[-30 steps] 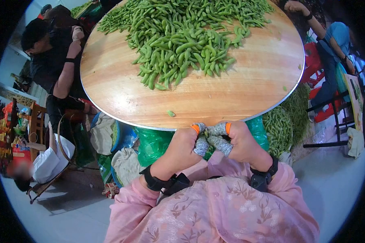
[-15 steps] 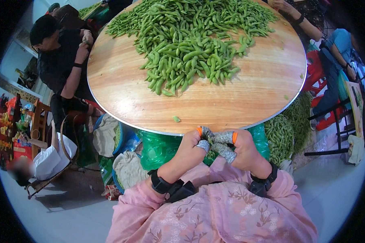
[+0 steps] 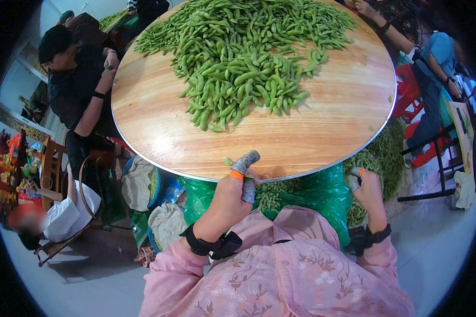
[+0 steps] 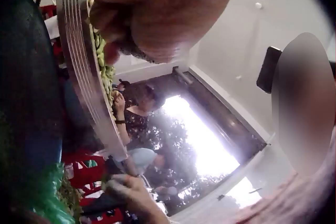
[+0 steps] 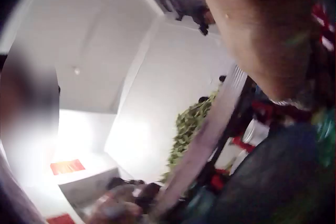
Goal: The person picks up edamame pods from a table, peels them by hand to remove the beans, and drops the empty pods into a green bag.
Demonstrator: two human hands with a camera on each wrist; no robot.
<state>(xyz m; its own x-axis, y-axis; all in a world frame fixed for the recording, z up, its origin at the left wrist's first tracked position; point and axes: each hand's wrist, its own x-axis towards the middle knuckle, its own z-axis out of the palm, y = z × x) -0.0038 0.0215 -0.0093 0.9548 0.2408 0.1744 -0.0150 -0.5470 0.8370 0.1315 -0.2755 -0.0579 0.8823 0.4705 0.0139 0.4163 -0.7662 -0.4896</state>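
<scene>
So the left hand (image 3: 230, 191) is at the near edge of the worktop (image 3: 322, 121), thumb (image 3: 247, 160) sticking out, right hand (image 3: 370, 195) is off beside some green plastic (image 3: 328, 190), can't tell if either's gripping anything, and a big heap of green pods (image 3: 243, 58) covers the far side.

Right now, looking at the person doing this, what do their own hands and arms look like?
The left hand and right hand wear speckled grey fabric finger covers, with an orange band showing on each hand. Black wrist straps circle both wrists, carrying dark attachments. The sleeves are pale pink. No cables show.
</scene>
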